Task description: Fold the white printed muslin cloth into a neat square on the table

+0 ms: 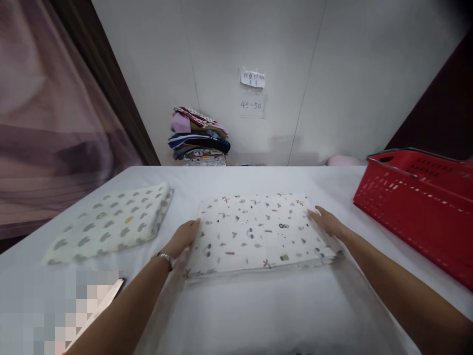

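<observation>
A folded white cloth [254, 231] with small printed figures in grey, green and brown lies flat on the table in front of me. My left hand [185, 235], with a bracelet at the wrist, rests at the cloth's left edge, fingers stretched out. At the right edge, my right hand [327, 222] touches the cloth with its thumb and fingers apart. Neither hand visibly grips it. Left of my left hand lies a second folded cloth [114, 222], cream with grey cloud-like shapes and one yellow one.
A red plastic basket [417, 202] with a metal handle stands on the right of the white table [258, 180]. Behind the table rises a stack of folded fabrics [201, 135]. Paper signs [253, 106] hang on the wall. A phone-like object [99, 308] lies by my left forearm, partly pixelated.
</observation>
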The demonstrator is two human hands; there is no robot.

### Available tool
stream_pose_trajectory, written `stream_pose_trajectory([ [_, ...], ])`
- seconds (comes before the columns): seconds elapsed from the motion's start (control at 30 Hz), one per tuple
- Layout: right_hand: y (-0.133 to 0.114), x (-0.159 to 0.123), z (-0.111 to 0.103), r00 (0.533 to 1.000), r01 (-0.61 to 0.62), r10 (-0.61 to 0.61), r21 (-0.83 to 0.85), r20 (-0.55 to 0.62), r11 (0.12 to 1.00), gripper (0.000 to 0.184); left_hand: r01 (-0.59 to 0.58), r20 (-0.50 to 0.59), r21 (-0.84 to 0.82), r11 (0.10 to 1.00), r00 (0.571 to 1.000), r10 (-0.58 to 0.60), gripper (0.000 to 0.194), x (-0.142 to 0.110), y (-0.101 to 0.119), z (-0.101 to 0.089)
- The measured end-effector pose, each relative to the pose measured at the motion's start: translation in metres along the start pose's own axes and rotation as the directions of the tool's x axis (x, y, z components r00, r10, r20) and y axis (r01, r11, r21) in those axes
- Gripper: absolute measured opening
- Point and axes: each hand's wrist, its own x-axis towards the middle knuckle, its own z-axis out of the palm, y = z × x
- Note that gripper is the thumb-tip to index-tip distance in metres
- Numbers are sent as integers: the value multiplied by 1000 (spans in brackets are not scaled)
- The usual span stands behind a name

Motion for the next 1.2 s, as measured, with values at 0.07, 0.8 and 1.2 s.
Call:
stream_pose_trajectory([
  [0.07,8,-23,-2,999,-26,25,34,21,999,71,-19,-22,-14,1000,1000,18,42,-15,-5,5],
  [0.8,-2,-95,-9,984,99,-149,-386,-101,917,59,57,-174,111,992,984,-38,67,-70,2,21],
  [1.2,-53,-157,33,511,859,-858,51,-49,509,24,-770,-76,145,621,617,783,23,-126,47,72],
])
